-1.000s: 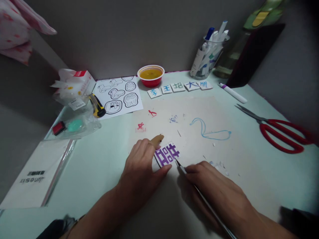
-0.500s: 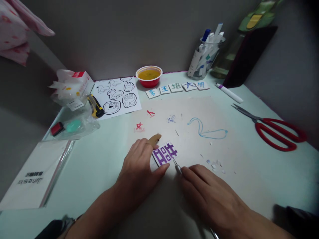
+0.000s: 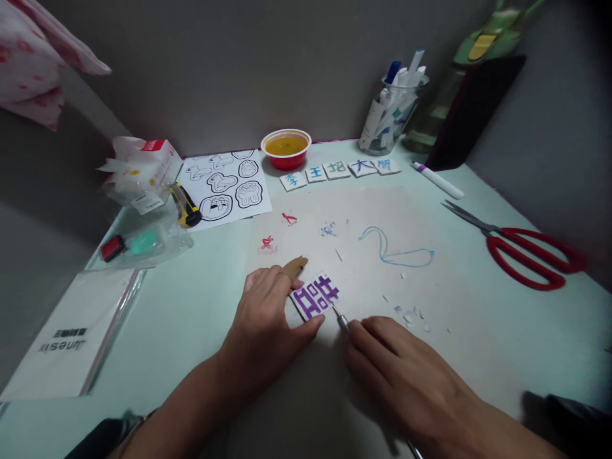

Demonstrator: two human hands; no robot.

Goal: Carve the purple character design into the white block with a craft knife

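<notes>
Close to the worktop's (image 3: 201,280) front edge, the left hand (image 3: 268,312) is gripping a small block (image 3: 313,297), thumb on the near side, fingers on the left; the right hand (image 3: 396,370) is grasping a slim metal tool (image 3: 341,320), probably a knife, its tip pointing at the block's right corner, contact unclear. The block is lying on a beige sheet (image 3: 363,280), purple character facing up. Step looks like carving or trimming around that character; the next stroke is probably calling for a firmly pinned block and a thumb clear of the tip. Scraps (image 3: 408,317) are lying right of it. Farther, scissors (image 3: 521,233) are resting toward the right edge, marked tiles (image 3: 336,169) are lining the back edge.
</notes>
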